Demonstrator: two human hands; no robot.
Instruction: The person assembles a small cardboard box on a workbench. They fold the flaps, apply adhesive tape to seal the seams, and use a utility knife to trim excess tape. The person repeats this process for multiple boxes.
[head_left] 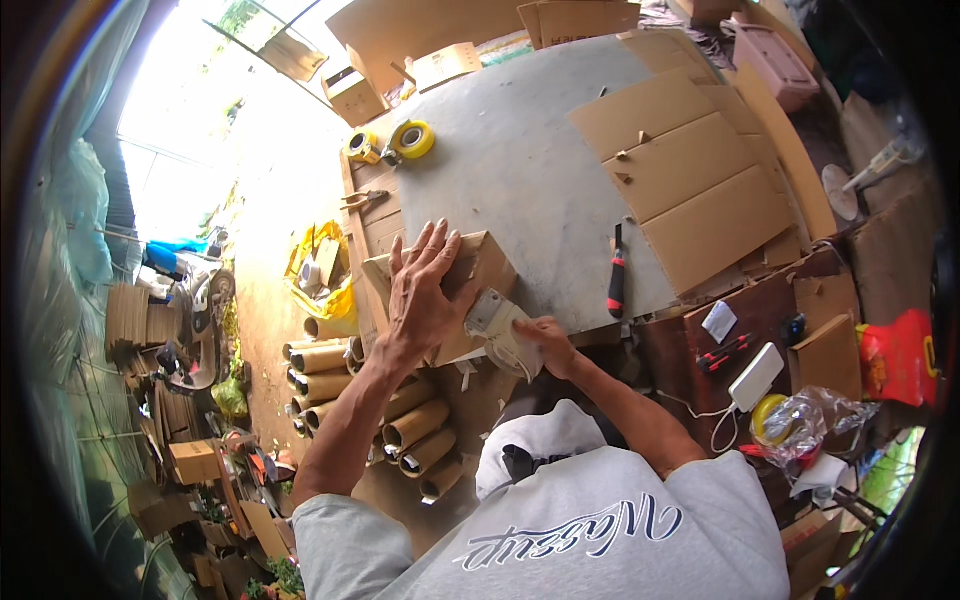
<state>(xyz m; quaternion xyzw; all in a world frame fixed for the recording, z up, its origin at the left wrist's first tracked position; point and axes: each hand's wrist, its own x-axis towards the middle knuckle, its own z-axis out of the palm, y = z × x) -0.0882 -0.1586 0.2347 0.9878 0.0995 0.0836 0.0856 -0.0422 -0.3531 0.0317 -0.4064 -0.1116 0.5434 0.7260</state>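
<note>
A small cardboard box (492, 262) stands at the near left edge of the grey-topped table (520, 130). My left hand (425, 285) lies on its top and side with the fingers stretched out and slightly apart. In my right hand (548, 342) is a pale tape dispenser (505, 335) with a metal plate at its front end, held against the near side of the box. The fingers of the right hand wrap around the dispenser, and part of it is hidden by them.
A red-and-black utility knife (617, 275) lies right of the box. Flat cardboard sheets (690, 190) cover the table's right side. Yellow tape rolls (412, 139) and pliers (366, 198) are at the left edge. Cardboard tubes (415, 425) are stacked below. A white device (757, 377) with a cable sits right.
</note>
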